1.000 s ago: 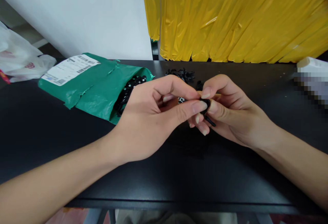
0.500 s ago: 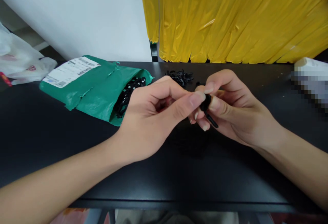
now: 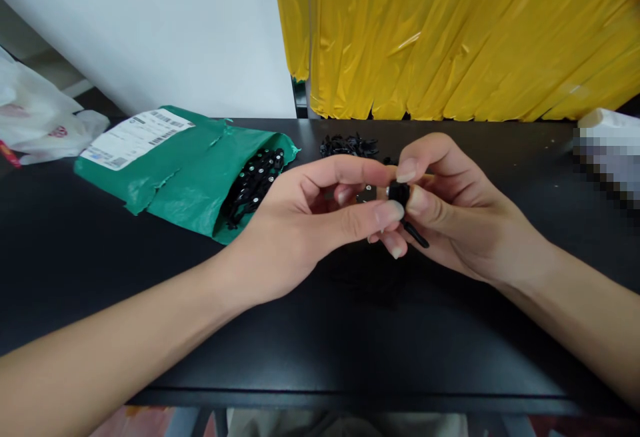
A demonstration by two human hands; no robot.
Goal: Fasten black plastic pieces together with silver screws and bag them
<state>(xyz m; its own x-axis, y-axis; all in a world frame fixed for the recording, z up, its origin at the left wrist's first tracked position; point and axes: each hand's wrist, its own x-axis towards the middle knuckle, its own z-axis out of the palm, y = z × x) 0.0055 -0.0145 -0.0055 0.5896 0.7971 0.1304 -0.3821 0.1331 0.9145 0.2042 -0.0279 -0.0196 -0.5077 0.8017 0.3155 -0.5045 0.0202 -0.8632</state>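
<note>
Over the table, my right hand (image 3: 450, 214) pinches a small black piece (image 3: 399, 192) between thumb and forefinger. It has a silvery spot on its left side, and a thin black tail hangs below it. My left hand (image 3: 295, 224) meets it from the left, its thumb and forefinger around the piece's edge and touching it. Behind the left thumb shows a second black bit (image 3: 369, 192) with a round silver dot, partly covered by the fingers; I cannot tell how it is held. The lower fingers of the right hand are curled underneath.
An open green mailing bag (image 3: 190, 177) at left holds many black pieces (image 3: 255, 184) with silver dots. A heap of black parts (image 3: 347, 145) lies behind my hands on the black table (image 3: 350, 344). A white plastic bag (image 3: 45, 117) and yellow sheeting (image 3: 450, 37) stand beyond.
My left forefinger has lifted and the grip has loosened around the black piece, so its silvery spot and the second dotted bit now show. The right hand has barely moved.
</note>
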